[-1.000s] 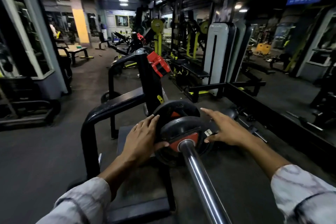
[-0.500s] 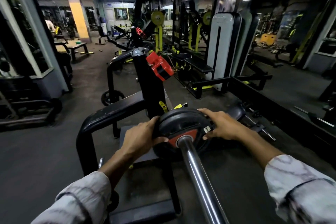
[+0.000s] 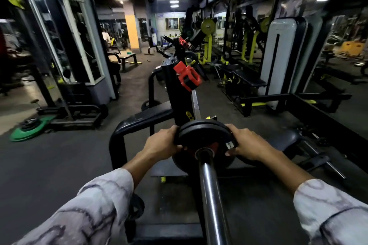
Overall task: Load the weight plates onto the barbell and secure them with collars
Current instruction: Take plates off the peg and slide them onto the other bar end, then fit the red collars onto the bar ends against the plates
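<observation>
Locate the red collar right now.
Head view, centre, above the hands: the red collar sits on the black rack upright, up and behind the weight plate, not on the barbell sleeve.

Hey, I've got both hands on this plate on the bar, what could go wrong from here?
1. No collar is on the sleeve yet; the red collar sits on the rack, so the plate could slide off.
2. The left hand and right hand curl round the plate's rim; fingers could get pinched against whatever is behind it.

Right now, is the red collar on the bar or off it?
Off: the collar hangs on the rack post, not the bar.
</observation>
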